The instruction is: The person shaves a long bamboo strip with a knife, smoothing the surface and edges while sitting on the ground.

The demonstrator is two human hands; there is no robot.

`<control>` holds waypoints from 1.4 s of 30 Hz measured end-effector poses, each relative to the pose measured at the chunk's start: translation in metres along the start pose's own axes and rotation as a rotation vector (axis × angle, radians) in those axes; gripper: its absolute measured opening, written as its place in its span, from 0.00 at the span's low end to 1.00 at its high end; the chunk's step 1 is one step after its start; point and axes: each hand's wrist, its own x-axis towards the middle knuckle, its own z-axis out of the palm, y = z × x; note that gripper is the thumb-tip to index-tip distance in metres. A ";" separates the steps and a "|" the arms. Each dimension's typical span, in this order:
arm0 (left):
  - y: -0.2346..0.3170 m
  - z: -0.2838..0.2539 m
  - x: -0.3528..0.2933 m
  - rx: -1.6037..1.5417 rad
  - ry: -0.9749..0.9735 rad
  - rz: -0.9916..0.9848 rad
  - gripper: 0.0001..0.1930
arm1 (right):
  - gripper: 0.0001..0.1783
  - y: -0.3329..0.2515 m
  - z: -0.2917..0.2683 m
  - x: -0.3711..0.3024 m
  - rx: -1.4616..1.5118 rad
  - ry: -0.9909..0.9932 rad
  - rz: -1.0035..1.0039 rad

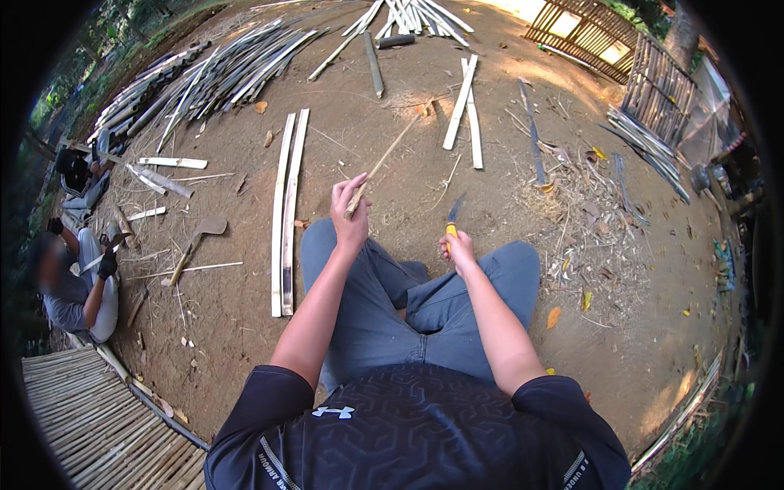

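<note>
My left hand (349,214) is closed around the near end of a thin bamboo strip (387,155), which slants up and away to the right over the dirt. In my right hand (459,248) is a knife (452,229) with a yellow handle; its dark blade points away from me. Blade and strip are apart. Both hands are above my knees as I sit on the ground. Left of my leg lie two long split bamboo slats (286,212) side by side. Ahead of the knife two more pale slats (463,106) lie crossed.
Two people (77,273) sit at the left, one holding a blade. Near them lies a hatchet-like tool (196,241). Bamboo piles (212,77) lie at far left. A long blade (535,143) and shavings (572,220) are on the right. A bamboo platform (106,425) stands at lower left.
</note>
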 end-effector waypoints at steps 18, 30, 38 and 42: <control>-0.009 -0.027 -0.032 0.224 0.194 -0.102 0.09 | 0.22 -0.118 0.124 -0.044 -0.793 -0.315 -0.574; -0.023 -0.034 -0.023 0.158 0.320 -0.250 0.10 | 0.19 -0.129 0.171 -0.069 -1.135 -0.185 -0.719; -0.032 -0.033 -0.025 0.155 0.304 -0.264 0.12 | 0.19 -0.137 0.174 -0.067 -1.213 -0.226 -0.817; -0.031 -0.028 -0.026 0.235 0.228 -0.308 0.11 | 0.18 -0.145 0.169 -0.057 -1.279 -0.193 -0.801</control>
